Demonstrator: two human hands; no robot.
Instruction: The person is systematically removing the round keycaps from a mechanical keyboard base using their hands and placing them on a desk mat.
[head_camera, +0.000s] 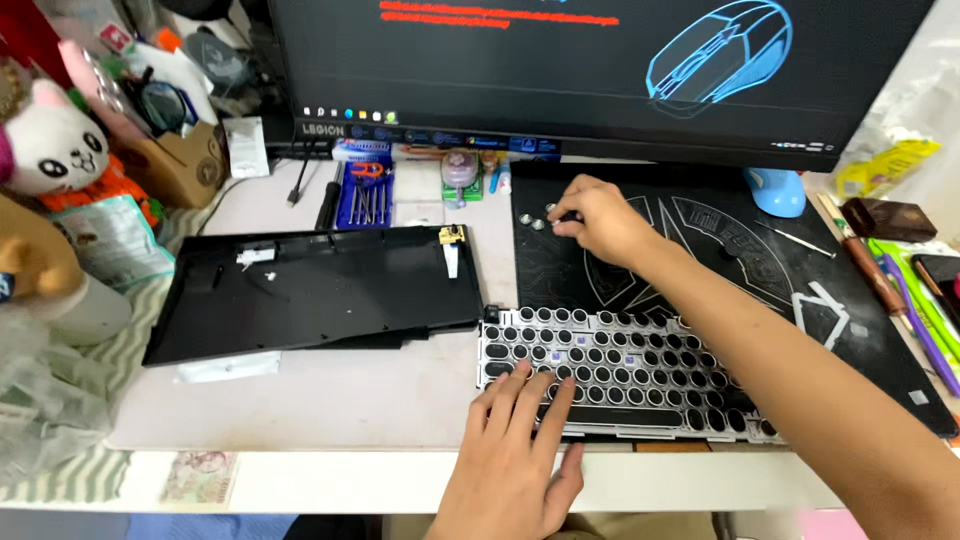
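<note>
The round-keyed keyboard (620, 372) lies at the desk's near edge, half on the black mouse mat (700, 240); the left hand (520, 450) rests flat on its lower keys, fingers spread, gripping nothing. The right hand (600, 220) pinches at small loose keycaps (540, 218) on the mat, its fingertips hidden; the black keyboard shell (310, 290) lies left; the monitor (600, 70) is cut off above.

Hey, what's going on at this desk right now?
A person is working on a taken-apart keyboard. Their left hand rests flat on the key section with round keycaps, at the desk's front edge. Their right hand reaches across to a few small round loose keycaps on the black desk mat below the monitor. The empty black keyboard shell lies to the left, with a blue case of small screwdrivers behind it.
</note>
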